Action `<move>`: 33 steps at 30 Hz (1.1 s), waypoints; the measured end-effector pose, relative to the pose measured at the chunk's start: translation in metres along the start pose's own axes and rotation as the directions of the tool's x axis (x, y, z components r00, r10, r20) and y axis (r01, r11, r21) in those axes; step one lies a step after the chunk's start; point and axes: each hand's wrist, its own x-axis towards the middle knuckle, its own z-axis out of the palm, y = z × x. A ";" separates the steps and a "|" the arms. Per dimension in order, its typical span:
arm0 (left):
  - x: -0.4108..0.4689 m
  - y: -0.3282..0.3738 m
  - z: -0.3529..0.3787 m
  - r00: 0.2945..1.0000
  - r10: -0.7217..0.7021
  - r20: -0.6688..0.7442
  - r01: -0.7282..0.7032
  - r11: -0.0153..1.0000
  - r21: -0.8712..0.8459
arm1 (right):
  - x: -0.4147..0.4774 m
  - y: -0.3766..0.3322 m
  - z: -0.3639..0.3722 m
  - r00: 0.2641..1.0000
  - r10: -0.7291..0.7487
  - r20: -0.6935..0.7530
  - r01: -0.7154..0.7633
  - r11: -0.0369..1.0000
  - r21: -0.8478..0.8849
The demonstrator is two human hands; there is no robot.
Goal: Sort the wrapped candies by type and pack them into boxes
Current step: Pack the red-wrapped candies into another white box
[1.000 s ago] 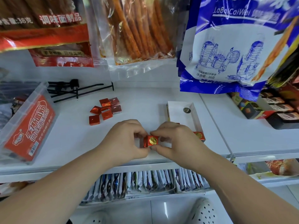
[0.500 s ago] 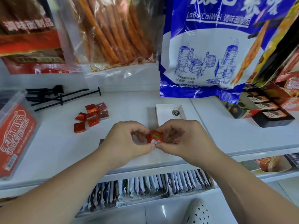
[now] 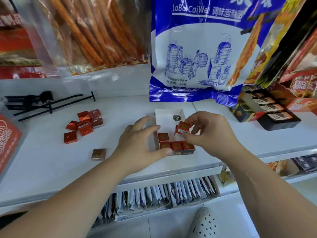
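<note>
A small white box (image 3: 171, 114) lies open on the white shelf, with several red wrapped candies (image 3: 171, 145) packed at its near end. My right hand (image 3: 207, 129) pinches one red candy (image 3: 183, 127) just above the box's inside. My left hand (image 3: 142, 145) rests against the box's left wall, fingers spread and the thumb at the box's near corner. A heap of red candies (image 3: 85, 123) lies on the shelf to the left. One brown wrapped candy (image 3: 98, 154) lies alone near my left wrist.
Black hooks (image 3: 42, 102) lie at the back left. A red-labelled clear box (image 3: 8, 140) is at the far left. Snack bags (image 3: 197, 48) hang just above the shelf. Dark snack boxes (image 3: 267, 110) stand to the right. A lower shelf holds sachets (image 3: 163, 194).
Both hands held one red candy together before. Now only my right hand holds it, moved over the box, and my left hand has let go and rests on the box's left side.
</note>
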 end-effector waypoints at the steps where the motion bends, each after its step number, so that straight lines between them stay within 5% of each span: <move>1: 0.003 0.001 0.001 1.000 -0.011 -0.011 0.011 1.000 0.007 | 0.001 0.002 0.002 1.000 0.006 0.003 -0.006 1.000 -0.020; 10: 0.006 0.005 -0.004 1.000 -0.013 -0.013 0.013 1.000 0.005 | 0.009 0.002 0.015 0.990 0.045 0.132 -0.023 0.986 -0.163; 17: -0.005 -0.010 -0.008 0.987 0.157 0.030 -0.159 0.978 0.135 | 0.005 -0.002 0.009 0.911 0.048 0.409 0.025 0.985 -0.172; 33: -0.008 -0.016 -0.005 0.985 0.164 0.054 -0.169 0.981 0.101 | -0.008 -0.008 -0.007 0.806 0.095 0.584 0.030 0.979 -0.201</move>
